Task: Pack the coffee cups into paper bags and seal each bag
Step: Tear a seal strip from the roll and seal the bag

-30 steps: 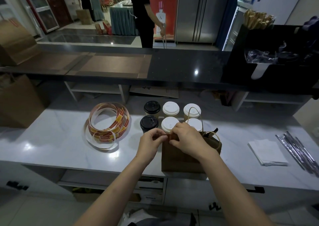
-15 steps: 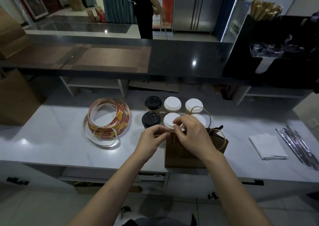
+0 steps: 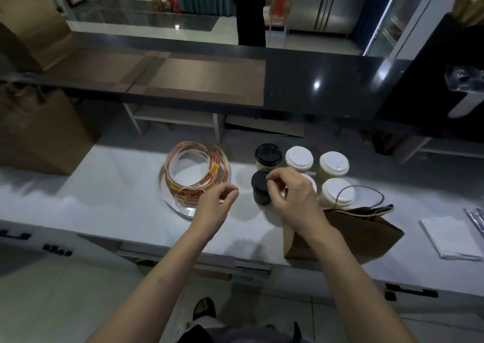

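To seal well, the left hand [image 3: 213,207], its fingers [image 3: 230,196] loosely curled on nothing visible beside the sticker roll [image 3: 209,182], should peel one sticker cleanly and press it flat across the bag [image 3: 366,232] mouth. The right hand [image 3: 293,198] hovers with thumb and forefinger together; whether they pinch anything cannot be told. The bag sits at the desk [image 3: 117,206] near edge, contents hidden, with lidded cups [image 3: 334,163] just behind.

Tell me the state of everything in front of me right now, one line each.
Paper bag: upright, mouth pressed nearly flat, no seal visible.
Black-lidded cups: two, lidded, upright, outside bag.
White-lidded cups: lidded, upright, outside bag; one mostly hidden.
Sticker roll: loose coil, partly unwound.
Left hand: fingers loosely curled, nothing seen held.
Right hand: thumb and forefinger pinched; contents unclear.
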`<state>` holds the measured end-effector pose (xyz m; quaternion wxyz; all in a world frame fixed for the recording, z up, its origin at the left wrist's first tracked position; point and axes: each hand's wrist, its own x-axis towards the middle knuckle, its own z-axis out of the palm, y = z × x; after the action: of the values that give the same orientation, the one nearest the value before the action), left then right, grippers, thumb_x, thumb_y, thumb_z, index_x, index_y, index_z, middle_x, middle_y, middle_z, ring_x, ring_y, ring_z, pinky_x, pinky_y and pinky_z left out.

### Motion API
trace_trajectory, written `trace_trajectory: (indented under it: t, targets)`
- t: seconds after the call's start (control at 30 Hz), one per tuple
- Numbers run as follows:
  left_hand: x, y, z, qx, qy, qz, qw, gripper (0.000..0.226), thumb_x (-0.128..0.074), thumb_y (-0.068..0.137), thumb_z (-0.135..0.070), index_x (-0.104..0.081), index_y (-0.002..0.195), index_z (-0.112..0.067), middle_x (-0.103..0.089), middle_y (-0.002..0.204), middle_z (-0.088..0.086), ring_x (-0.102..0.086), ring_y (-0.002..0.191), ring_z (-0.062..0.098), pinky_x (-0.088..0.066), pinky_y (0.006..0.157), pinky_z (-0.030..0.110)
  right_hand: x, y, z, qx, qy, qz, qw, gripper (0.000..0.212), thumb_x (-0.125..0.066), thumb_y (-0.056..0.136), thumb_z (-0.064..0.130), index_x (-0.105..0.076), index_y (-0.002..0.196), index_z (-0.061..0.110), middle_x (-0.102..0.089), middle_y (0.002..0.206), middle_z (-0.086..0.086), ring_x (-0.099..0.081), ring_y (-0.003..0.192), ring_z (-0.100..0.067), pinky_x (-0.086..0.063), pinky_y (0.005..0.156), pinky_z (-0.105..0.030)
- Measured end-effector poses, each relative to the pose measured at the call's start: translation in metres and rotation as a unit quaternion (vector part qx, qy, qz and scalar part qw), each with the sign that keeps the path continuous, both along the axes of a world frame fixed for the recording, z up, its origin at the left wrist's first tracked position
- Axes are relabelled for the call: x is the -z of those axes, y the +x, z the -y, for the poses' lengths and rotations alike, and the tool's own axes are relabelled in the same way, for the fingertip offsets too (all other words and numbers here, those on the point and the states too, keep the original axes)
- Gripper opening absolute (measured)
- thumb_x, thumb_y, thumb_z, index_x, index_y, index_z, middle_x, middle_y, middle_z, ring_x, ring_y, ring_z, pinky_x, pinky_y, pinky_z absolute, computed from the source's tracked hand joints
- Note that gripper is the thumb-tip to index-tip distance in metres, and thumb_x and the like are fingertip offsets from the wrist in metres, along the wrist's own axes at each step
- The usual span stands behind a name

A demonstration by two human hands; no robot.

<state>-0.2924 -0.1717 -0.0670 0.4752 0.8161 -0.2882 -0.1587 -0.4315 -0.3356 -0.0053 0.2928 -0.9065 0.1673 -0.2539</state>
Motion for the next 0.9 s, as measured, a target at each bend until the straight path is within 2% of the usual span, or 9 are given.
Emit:
trace_trajectory:
  t: [0.17, 0.3, 0.4, 0.53, 0.63, 0.73, 0.9]
  targets:
    - [0.007, 0.038, -0.047, -0.051, 0.016, -0.030, 0.998, 0.011, -0.063, 0.102, -0.023, -0.074, 0.102, -0.024, -0.073, 0.093, -0.014, -0.067, 0.091, 0.001, -0.052, 0.078, 0.020, 0.021, 0.042, -0.024, -0.034, 0.028, -0.036, 0.998, 0.005, -0.065, 0.099, 0.016, -0.069, 0.103, 0.016, -0.065, 0.098, 0.004, -0.059, 0.087, -0.009, -0.051, 0.077, -0.023]
    - [0.016, 0.068, -0.085, -0.095, 0.028, -0.024, 0.995, 0.010, -0.064, 0.103, -0.023, -0.074, 0.103, -0.025, -0.074, 0.097, -0.014, -0.066, 0.092, -0.004, -0.045, 0.075, 0.008, 0.048, 0.075, -0.044, -0.067, 0.027, -0.058, 0.996, 0.002, -0.066, 0.098, 0.014, -0.068, 0.097, 0.015, -0.062, 0.091, 0.005, -0.057, 0.081, -0.009, -0.052, 0.075, -0.029]
    - [0.023, 0.086, -0.107, -0.116, 0.042, -0.031, 0.992, 0.010, -0.064, 0.103, -0.023, -0.074, 0.101, -0.022, -0.074, 0.097, -0.010, -0.066, 0.094, 0.002, -0.044, 0.076, 0.010, 0.068, 0.094, -0.057, -0.080, 0.034, -0.091, 0.992, 0.004, -0.065, 0.098, 0.014, -0.067, 0.095, 0.014, -0.061, 0.089, 0.004, -0.057, 0.082, -0.011, -0.052, 0.076, -0.031]
    - [0.035, 0.104, -0.126, -0.109, 0.065, -0.029, 0.992, 0.009, -0.066, 0.101, -0.021, -0.074, 0.097, -0.024, -0.073, 0.095, -0.010, -0.066, 0.093, 0.004, -0.045, 0.078, 0.015, 0.090, 0.114, -0.076, -0.088, 0.040, -0.118, 0.988, 0.004, -0.065, 0.096, 0.010, -0.067, 0.093, 0.013, -0.059, 0.085, 0.007, -0.052, 0.079, -0.009, -0.044, 0.074, -0.022]
    - [0.046, 0.114, -0.136, -0.079, 0.090, -0.025, 0.993, 0.007, -0.067, 0.101, -0.021, -0.073, 0.098, -0.025, -0.073, 0.098, -0.009, -0.066, 0.094, 0.004, -0.049, 0.081, 0.020, 0.106, 0.124, -0.090, -0.089, 0.046, -0.152, 0.983, 0.005, -0.064, 0.097, 0.011, -0.068, 0.093, 0.013, -0.059, 0.087, 0.006, -0.053, 0.079, -0.009, -0.047, 0.077, -0.027]
    - [0.052, 0.123, -0.143, -0.058, 0.109, -0.031, 0.992, 0.009, -0.066, 0.102, -0.022, -0.074, 0.106, -0.021, -0.072, 0.103, -0.008, -0.066, 0.096, 0.006, -0.049, 0.084, 0.020, 0.121, 0.135, -0.106, -0.091, 0.044, -0.185, 0.978, 0.007, -0.064, 0.096, 0.014, -0.071, 0.097, 0.014, -0.062, 0.094, 0.005, -0.057, 0.086, -0.012, -0.053, 0.082, -0.035]
    - [0.059, 0.135, -0.152, -0.040, 0.131, -0.031, 0.990, 0.012, -0.065, 0.102, -0.023, -0.074, 0.109, -0.019, -0.072, 0.104, -0.005, -0.066, 0.096, 0.009, -0.055, 0.090, 0.027, 0.138, 0.154, -0.141, -0.082, 0.039, -0.254, 0.963, 0.024, -0.068, 0.099, 0.023, -0.071, 0.121, 0.017, -0.060, 0.124, 0.003, -0.060, 0.109, -0.018, -0.053, 0.094, -0.034]
